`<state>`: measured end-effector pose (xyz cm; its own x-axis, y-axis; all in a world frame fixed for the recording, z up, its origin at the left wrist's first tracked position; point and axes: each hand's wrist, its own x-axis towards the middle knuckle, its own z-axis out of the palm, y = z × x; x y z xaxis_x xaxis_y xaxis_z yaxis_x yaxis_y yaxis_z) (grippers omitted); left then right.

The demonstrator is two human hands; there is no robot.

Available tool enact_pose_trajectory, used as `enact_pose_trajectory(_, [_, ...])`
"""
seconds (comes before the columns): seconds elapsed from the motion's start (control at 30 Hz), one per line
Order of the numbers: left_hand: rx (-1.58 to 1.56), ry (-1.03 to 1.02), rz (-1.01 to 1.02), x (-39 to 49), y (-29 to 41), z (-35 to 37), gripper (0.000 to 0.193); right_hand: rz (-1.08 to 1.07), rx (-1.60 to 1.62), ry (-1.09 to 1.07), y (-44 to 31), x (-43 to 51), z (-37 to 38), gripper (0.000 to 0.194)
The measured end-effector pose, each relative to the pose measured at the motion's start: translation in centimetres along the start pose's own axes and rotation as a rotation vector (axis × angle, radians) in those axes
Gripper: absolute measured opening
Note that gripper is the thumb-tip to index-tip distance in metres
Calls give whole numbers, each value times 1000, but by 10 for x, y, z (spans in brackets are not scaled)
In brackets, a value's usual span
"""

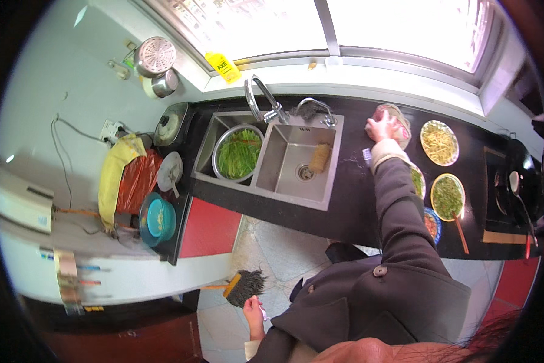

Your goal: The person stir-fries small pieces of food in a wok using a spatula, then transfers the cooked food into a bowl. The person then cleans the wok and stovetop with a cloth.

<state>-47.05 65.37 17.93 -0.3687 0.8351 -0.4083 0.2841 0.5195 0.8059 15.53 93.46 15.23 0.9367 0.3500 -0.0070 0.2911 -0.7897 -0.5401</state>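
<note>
My right hand (384, 125) reaches to the back of the black counter, fingers curled over a pink and beige bundle (402, 127), perhaps a wrapped packet; the hand hides part of it. A small white piece bearing writing (367, 156) lies beside my wrist. My left hand (253, 312) hangs low over the floor with its fingers bent together; a small pale thing is at its edge, and whether it is held is unclear. Right of the bundle stand a plate of pale yellow strips (440, 142) and a bowl of chopped greens (447, 198). My right sleeve partly covers another dish of greens (417, 182).
The double steel sink (294, 199) holds a metal bowl of leafy greens (239, 154) and a brown scrubber (320, 158). A faucet (259, 93) rises behind. At right are a blue-rimmed bowl (437, 227) and a dark wok (524, 181). A mop (247, 288) lies near my left hand.
</note>
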Motion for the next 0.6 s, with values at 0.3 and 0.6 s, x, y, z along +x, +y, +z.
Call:
enact_pose_trajectory(0.3, [135, -97, -82, 80, 67, 24, 22, 49, -391, -287, 26, 53, 15, 100])
enact_pose_trajectory(0.6, [217, -243, 13, 134, 83, 35, 20, -220, -318, -340, 17, 47, 73, 94])
